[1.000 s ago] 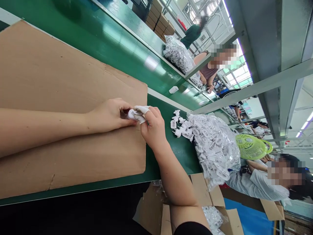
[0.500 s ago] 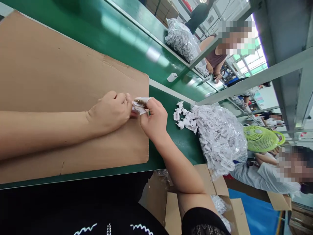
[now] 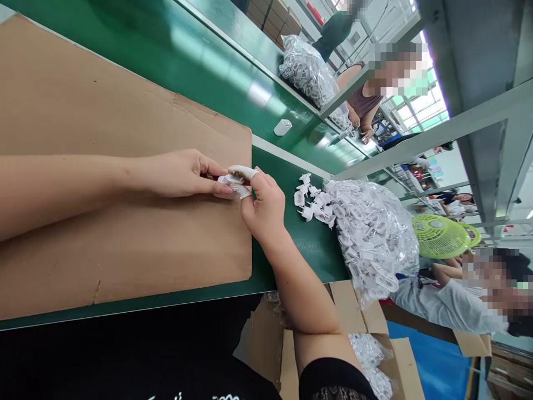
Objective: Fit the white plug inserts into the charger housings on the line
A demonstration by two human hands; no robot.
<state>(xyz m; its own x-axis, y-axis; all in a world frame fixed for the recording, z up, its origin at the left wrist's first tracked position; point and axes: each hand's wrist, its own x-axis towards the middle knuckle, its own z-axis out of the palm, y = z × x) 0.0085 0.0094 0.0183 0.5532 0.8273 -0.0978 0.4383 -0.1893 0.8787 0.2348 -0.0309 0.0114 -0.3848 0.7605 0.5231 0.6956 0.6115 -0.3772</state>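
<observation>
Between my hands, over the end of the cardboard sheet (image 3: pixel 125 239), is a small white plastic part (image 3: pixel 225 180). My left hand (image 3: pixel 179 173) pinches it between thumb and fingertips from the left. Opposite it, my right hand (image 3: pixel 264 205) grips the same part with thumb and forefinger, both in whitish finger covers; the forefinger cover is stained brown. The fingers hide much of the part, so its exact kind is unclear. Right of my right hand, several loose white plug pieces (image 3: pixel 316 204), some with prongs, lie on the green tabletop (image 3: pixel 291 250).
A clear bag of white plastic pieces (image 3: pixel 375 239) stands right of the loose ones. Beyond a pale rail, a white block-shaped piece (image 3: pixel 282 128) rests on a green belt (image 3: pixel 225 72). Open cartons (image 3: pixel 400 366) sit below; metal posts, a green fan (image 3: pixel 441 235) and co-workers are further off.
My left hand has gone from a closed curl to straighter fingers pinching the white part, which shows more. My right hand stays about the same. The white block on the belt has shifted slightly left.
</observation>
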